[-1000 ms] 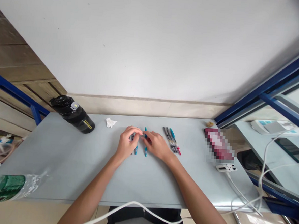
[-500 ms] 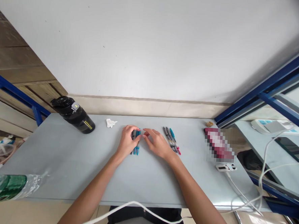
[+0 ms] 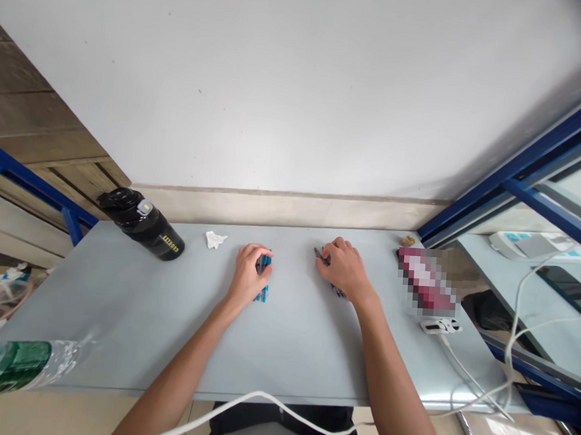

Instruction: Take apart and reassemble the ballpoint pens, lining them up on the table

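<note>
Near the middle of the grey table (image 3: 165, 328), my left hand (image 3: 252, 271) is curled around a small bundle of pens (image 3: 265, 293), some blue and some dark, with thumb and fingers on either side. Farther right, my right hand (image 3: 344, 267) rests over a second group of pens (image 3: 336, 290). Its fingers are bent down onto them and cover most of that group; a dark pen end shows at the thumb, and whether one pen is pinched is hidden.
A black bottle (image 3: 149, 227) lies at the back left beside a crumpled tissue (image 3: 215, 240). At the right are a blurred red item (image 3: 422, 278) and a white device (image 3: 441, 326) with a cable. A green-labelled plastic bottle (image 3: 26, 362) is at the front left.
My right hand has moved right, from beside the left bundle to over the right group of pens, covering it. My left hand has stayed around its pens.
</note>
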`<action>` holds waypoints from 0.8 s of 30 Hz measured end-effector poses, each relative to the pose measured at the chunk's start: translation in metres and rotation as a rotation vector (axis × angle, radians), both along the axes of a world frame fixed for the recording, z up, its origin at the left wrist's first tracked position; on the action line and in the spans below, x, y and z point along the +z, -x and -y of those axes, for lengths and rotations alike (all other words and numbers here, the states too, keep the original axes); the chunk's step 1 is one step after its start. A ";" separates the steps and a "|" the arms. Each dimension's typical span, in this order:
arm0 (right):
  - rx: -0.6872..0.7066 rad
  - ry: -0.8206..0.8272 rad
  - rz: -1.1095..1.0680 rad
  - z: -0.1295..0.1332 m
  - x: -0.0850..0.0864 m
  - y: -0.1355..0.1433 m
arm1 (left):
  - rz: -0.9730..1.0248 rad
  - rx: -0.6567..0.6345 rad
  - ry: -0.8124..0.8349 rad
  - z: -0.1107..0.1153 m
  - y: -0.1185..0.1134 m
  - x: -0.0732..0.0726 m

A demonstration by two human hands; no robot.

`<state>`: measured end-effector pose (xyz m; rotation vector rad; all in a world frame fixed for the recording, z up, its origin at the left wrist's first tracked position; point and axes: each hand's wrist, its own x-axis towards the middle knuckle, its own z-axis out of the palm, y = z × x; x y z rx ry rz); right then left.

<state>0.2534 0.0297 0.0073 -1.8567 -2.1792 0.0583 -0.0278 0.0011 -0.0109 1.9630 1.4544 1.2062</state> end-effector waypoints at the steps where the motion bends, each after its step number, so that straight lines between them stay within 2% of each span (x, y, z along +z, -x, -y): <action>1: -0.001 0.003 -0.003 0.000 0.000 0.002 | 0.003 0.000 0.002 0.000 0.000 0.000; 7: 0.038 0.016 -0.125 0.001 0.006 0.015 | 0.012 0.009 0.003 -0.001 0.000 0.001; 9: 0.064 0.032 -0.290 0.004 0.011 0.021 | 0.016 0.010 -0.004 -0.001 0.000 0.004; 13: 0.154 0.064 -0.811 0.012 0.023 0.036 | 0.055 0.009 -0.027 0.001 0.000 0.009; 15: 0.171 0.088 -0.999 0.015 0.027 0.043 | 0.091 0.016 -0.029 0.001 0.000 0.010; 19: 0.192 0.175 -1.207 0.016 0.025 0.053 | 0.187 0.043 0.020 0.002 0.000 0.010; 24: 0.186 0.286 -1.344 0.016 0.023 0.059 | 0.275 0.041 0.072 0.004 0.000 0.015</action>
